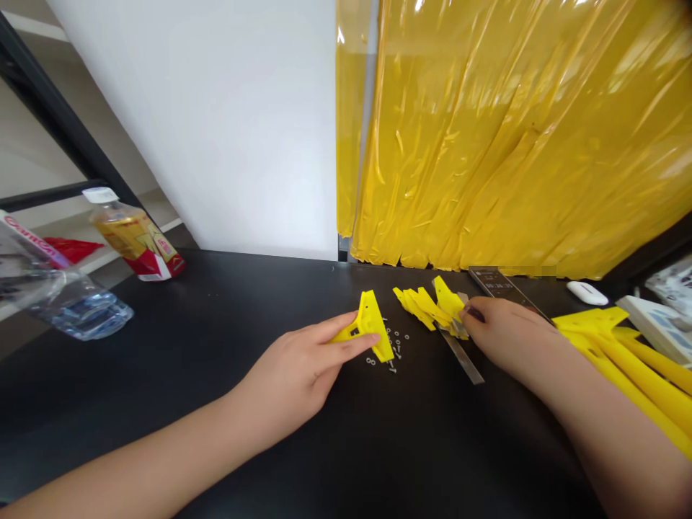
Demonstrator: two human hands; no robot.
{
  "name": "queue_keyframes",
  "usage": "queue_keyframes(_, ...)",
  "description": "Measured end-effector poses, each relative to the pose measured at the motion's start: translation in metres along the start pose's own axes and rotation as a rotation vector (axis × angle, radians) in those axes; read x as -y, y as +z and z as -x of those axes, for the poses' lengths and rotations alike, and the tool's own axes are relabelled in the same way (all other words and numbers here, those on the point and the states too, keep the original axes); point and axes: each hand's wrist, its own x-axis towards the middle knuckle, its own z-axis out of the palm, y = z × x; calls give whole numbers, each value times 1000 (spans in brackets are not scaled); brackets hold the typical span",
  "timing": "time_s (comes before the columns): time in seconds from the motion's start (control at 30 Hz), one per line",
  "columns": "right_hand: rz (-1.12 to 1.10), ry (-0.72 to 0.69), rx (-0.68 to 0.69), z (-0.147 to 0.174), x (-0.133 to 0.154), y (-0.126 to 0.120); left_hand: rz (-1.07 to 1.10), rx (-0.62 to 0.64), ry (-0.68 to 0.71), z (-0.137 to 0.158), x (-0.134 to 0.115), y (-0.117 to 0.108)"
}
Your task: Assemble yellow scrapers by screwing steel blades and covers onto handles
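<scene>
Two hands at work on black tabletop [162, 375]. Left hand [295, 375] pinches yellow plastic bracket [370, 331], fingers clamped on its edge, tilting it up over scattered small screws and washers [394, 349], likely to keep the hardware within reach. Right hand [505, 335] rests on pile of yellow plastic pieces [427, 303] beside flat metal strip [465, 357], fingers curled together; grip itself cannot be made out. Stack of long yellow parts [638, 360] at right, two bottles [135, 238] far left, yellow plastic curtain [513, 130] behind.

Head camera looking forward and down
It is sitting close above the black table [162, 375], facing the white wall [216, 108] and yellow curtain [513, 130]
</scene>
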Motion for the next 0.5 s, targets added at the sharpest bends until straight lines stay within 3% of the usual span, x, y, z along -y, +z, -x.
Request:
queue_keyframes(0.2,9,42,-52,-4,-6,-3,40,-40,-32,-1,1,-1)
queue_keyframes(0.4,22,97,78,-18,-24,-1,-28,-32,-62,0,4,1)
queue_keyframes(0.5,-51,86,-134,-1,-7,-18,17,-77,-41,0,5,1)
